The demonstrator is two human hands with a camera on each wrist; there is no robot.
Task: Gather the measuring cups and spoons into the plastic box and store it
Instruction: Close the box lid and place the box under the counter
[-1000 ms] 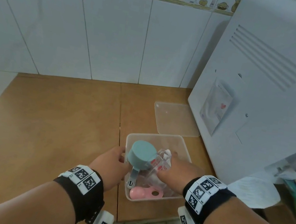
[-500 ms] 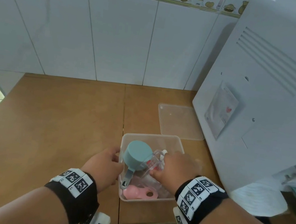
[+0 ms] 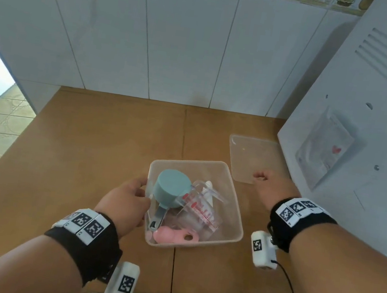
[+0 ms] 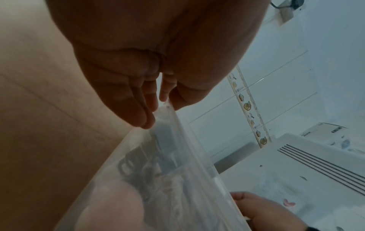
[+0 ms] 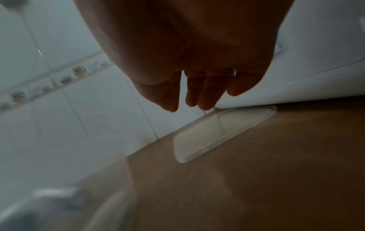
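Observation:
A clear plastic box [image 3: 235, 210] stands on the wooden counter. In it lie a blue measuring cup [image 3: 172, 188], a clear marked measuring cup [image 3: 203, 210] and a pink spoon [image 3: 174, 235]. My left hand [image 3: 126, 201] pinches the box's left rim [image 4: 171, 112] between thumb and fingers. The flat clear lid [image 3: 253, 157] lies behind the box to the right, next to the white appliance. My right hand [image 3: 269, 185] hovers at the lid's near edge with its fingers relaxed and holds nothing; the right wrist view shows those fingers [image 5: 205, 96] just above the lid [image 5: 221, 131].
A tall white appliance [image 3: 367, 122] stands on the counter's right side, close to the lid. A white tiled wall [image 3: 177, 43] closes the back. Bare wooden counter [image 3: 85, 155] stretches left of the box. The counter's front edge runs just below my wrists.
My right hand has left the box's contents and moved back and right to the lid. The left hand keeps its hold on the box's left rim.

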